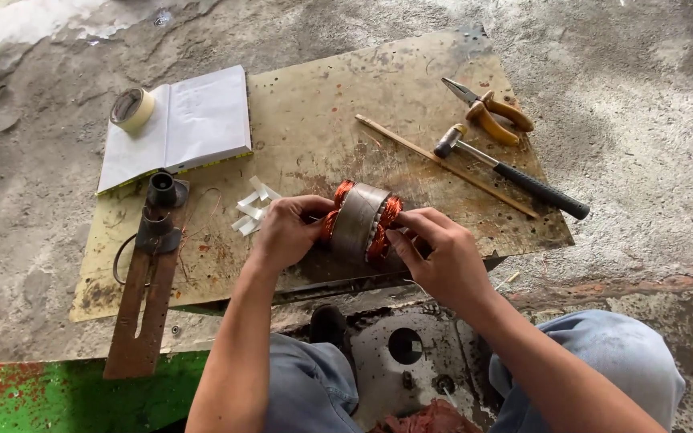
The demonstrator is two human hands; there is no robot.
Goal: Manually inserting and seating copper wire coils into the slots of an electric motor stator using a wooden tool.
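Note:
A grey metal stator (359, 220) with copper wire windings on both ends rests on a low worn board (322, 128). My left hand (286, 232) grips its left end, fingers on the copper coil. On the right end, my right hand (441, 252) holds it with the thumb pressed against the winding. Several small white paper strips (252, 208) lie just left of my left hand.
An open notebook (186, 124) with a tape roll (131, 109) on it lies at the board's left. Pliers (492, 112), a hammer (515, 172) and a thin wooden stick (443, 164) lie at right. A rusty metal bracket (150, 281) sits front left. My knees are below.

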